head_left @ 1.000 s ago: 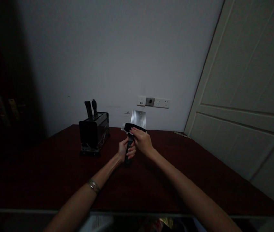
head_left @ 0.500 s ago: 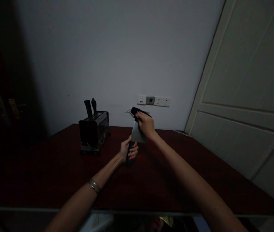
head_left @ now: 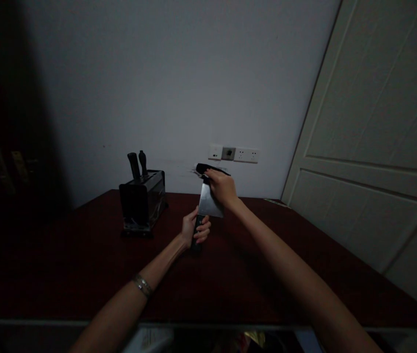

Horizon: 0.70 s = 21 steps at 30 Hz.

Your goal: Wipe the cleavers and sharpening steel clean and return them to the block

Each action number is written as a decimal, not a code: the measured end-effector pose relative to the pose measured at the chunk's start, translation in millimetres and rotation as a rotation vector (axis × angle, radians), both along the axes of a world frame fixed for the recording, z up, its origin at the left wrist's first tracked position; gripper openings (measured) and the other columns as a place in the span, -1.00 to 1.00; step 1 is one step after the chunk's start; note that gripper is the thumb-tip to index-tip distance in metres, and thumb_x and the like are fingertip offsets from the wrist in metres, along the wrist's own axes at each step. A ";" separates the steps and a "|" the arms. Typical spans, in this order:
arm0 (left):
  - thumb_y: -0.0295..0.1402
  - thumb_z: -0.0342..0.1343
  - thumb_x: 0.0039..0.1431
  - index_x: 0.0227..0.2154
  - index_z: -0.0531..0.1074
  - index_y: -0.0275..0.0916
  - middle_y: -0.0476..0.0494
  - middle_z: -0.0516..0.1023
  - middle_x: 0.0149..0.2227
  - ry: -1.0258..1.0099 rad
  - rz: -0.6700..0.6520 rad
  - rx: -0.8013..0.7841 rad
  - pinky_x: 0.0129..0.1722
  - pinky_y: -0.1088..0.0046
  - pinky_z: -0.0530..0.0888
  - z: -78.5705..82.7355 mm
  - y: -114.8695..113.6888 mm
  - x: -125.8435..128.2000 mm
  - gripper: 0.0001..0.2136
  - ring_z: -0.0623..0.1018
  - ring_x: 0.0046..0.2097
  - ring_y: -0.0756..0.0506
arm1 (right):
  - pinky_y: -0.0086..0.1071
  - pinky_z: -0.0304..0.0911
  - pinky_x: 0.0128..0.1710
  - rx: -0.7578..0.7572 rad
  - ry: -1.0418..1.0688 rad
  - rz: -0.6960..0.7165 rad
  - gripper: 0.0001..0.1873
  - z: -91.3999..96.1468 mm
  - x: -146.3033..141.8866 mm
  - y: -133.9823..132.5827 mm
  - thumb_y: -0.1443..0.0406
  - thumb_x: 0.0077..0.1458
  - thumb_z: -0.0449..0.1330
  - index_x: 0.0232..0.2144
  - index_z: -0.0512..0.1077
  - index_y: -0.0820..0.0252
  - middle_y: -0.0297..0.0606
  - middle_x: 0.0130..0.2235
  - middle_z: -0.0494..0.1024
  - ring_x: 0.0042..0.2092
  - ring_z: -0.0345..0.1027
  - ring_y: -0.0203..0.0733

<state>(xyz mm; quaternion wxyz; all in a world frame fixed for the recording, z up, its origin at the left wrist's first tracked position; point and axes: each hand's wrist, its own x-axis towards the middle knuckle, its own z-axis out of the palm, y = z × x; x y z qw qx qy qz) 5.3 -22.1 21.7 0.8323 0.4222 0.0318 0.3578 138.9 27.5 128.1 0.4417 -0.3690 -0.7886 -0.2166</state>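
Note:
My left hand [head_left: 196,229] is closed round the black handle of a cleaver [head_left: 208,204], whose broad steel blade points up and away from me above the table. Over the blade's far end, my right hand [head_left: 222,186] grips a long black tool [head_left: 205,169]. Its kind is hard to make out in the dim light. The tool lies crosswise to the blade and seems to touch it; my right fingers hide the exact contact. To the left stands a dark knife block [head_left: 142,198] with two black handles [head_left: 138,164] sticking out of its top.
Under everything lies a dark red table [head_left: 179,289] with a pale front edge. Wall sockets [head_left: 240,154] sit on the white wall behind. A white panelled door [head_left: 370,206] borders the table's right side. Below the front edge are several items I cannot make out clearly.
The black tool has shifted slightly to the left at its far end. The cleaver and both grips stay nearly the same.

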 end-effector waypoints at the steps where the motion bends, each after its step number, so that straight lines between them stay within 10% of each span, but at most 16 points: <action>1: -0.06 -0.25 0.19 -0.60 0.14 -0.26 0.12 0.05 -0.74 0.004 -0.009 0.002 -0.87 0.62 0.10 -0.5 -0.8 1.1 -0.59 -0.04 -0.79 0.12 | -0.26 0.25 -0.01 0.007 0.041 -0.024 -0.63 7.5 3.2 5.6 0.49 0.02 0.08 -0.11 0.42 0.15 -0.20 0.00 0.45 0.03 0.31 -0.13; 5: -0.06 -0.25 0.19 -0.60 0.13 -0.25 0.13 0.03 -0.73 -0.003 -0.027 -0.008 -0.87 0.62 0.09 -2.1 -1.0 2.8 -0.60 -0.03 -0.79 0.12 | -0.26 0.25 -0.02 0.017 0.110 -0.046 -0.66 10.5 7.5 8.7 0.47 0.04 0.07 -0.14 0.44 0.15 -0.20 -0.02 0.47 0.02 0.32 -0.12; 14: -0.08 -0.30 0.20 -0.63 0.13 -0.25 0.13 -0.02 -0.75 -0.104 0.134 -0.078 -0.88 0.60 0.05 -2.5 11.1 -6.9 -0.59 -0.03 -0.80 0.10 | -0.35 0.27 -0.05 -0.053 -0.147 0.087 -0.65 -57.4 -17.1 -37.7 0.45 0.05 0.08 -0.10 0.41 0.16 -0.18 -0.01 0.46 0.02 0.32 -0.18; 21: -0.08 -0.24 0.20 -0.61 0.12 -0.25 0.14 0.00 -0.73 -0.074 -0.006 -0.054 -0.87 0.63 0.05 -3.4 1.6 -0.2 -0.61 -0.05 -0.79 0.12 | -0.26 0.28 -0.09 -0.043 0.033 -0.037 -0.65 -2.7 7.5 7.9 0.46 0.02 0.09 -0.13 0.45 0.14 -0.18 -0.05 0.49 -0.03 0.37 -0.08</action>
